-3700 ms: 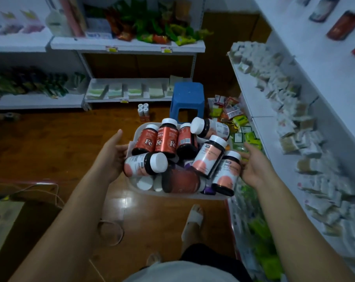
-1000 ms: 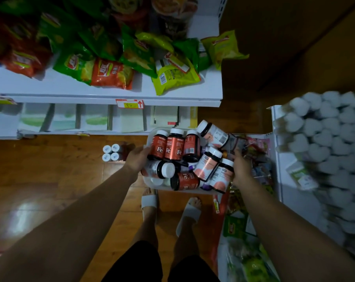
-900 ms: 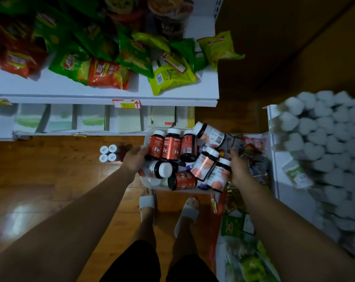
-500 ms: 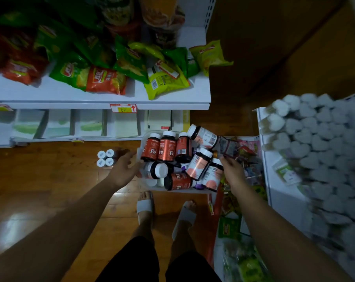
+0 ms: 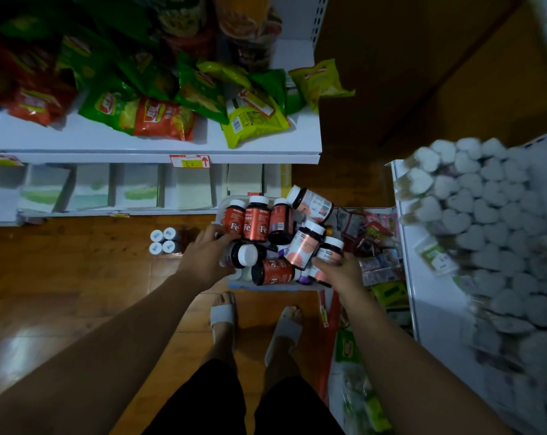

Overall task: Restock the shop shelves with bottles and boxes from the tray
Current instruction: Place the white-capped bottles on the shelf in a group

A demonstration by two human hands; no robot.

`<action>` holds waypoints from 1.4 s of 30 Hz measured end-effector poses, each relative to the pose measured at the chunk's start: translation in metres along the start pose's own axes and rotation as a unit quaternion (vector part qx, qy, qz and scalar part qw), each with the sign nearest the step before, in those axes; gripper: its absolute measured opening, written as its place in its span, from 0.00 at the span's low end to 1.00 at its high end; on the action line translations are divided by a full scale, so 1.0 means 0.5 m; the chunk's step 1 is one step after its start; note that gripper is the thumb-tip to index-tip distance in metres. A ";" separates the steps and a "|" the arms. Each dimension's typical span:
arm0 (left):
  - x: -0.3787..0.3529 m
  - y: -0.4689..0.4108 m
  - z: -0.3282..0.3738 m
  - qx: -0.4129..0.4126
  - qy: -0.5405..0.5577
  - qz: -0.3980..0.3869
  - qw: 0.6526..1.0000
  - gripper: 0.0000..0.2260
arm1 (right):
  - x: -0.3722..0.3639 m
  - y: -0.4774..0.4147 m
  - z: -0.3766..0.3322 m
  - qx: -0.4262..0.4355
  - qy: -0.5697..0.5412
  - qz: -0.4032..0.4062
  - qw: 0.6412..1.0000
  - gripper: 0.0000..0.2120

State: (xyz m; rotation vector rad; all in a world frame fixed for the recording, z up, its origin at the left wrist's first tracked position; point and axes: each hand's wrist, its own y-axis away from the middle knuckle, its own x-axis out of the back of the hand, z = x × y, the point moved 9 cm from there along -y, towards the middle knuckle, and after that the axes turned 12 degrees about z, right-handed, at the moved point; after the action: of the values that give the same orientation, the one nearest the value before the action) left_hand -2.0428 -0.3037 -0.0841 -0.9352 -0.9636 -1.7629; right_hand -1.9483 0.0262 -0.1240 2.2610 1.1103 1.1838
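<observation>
The white tray [image 5: 224,203] piled with several bottles rests low in front of my feet, on what looks like a blue stool [image 5: 275,287]. Red "Fe" bottles [image 5: 255,218] stand along its far side, and peach-labelled bottles [image 5: 304,244] lean at the right. My left hand [image 5: 203,262] reaches in from the left, fingers and thumb curled round a lying dark bottle with a white cap [image 5: 242,255]. My right hand [image 5: 339,273] comes in from the right and grips the lower end of a peach-labelled bottle [image 5: 330,253].
Behind the tray a white shelf [image 5: 159,149] carries snack bags, with flat boxes [image 5: 184,186] on the shelf below. Several white-capped bottles [image 5: 163,241] stand on the wooden floor at left. The right shelf [image 5: 429,296] holds white heart-shaped packs. My slippered feet [image 5: 223,312] stand just below the tray.
The tray has gone down from my hands to rest in front of my feet. Both hands left its sides and closed on bottles inside it.
</observation>
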 end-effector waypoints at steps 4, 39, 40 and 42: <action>-0.004 0.001 0.015 -0.031 -0.006 0.012 0.999 0.36 | 0.006 0.009 0.005 -0.009 -0.005 0.008 1.000 0.19; 0.564 0.115 0.773 -0.043 0.679 -0.276 0.679 0.22 | 0.618 0.703 -0.418 0.217 -0.470 0.157 0.841 0.16; 0.564 0.135 0.796 -0.059 0.666 -0.285 0.687 0.21 | 0.639 0.714 -0.397 0.216 -0.475 0.171 0.836 0.16; 0.559 0.179 0.838 -0.077 0.650 -0.305 0.692 0.20 | 0.678 0.739 -0.357 0.214 -0.487 0.193 0.824 0.15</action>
State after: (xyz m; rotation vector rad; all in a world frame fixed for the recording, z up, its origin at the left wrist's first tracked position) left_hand -1.9682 -0.0527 0.3554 0.7533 -0.1044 -2.3804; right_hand -1.8002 0.0496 0.3865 2.9108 0.5113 -0.2805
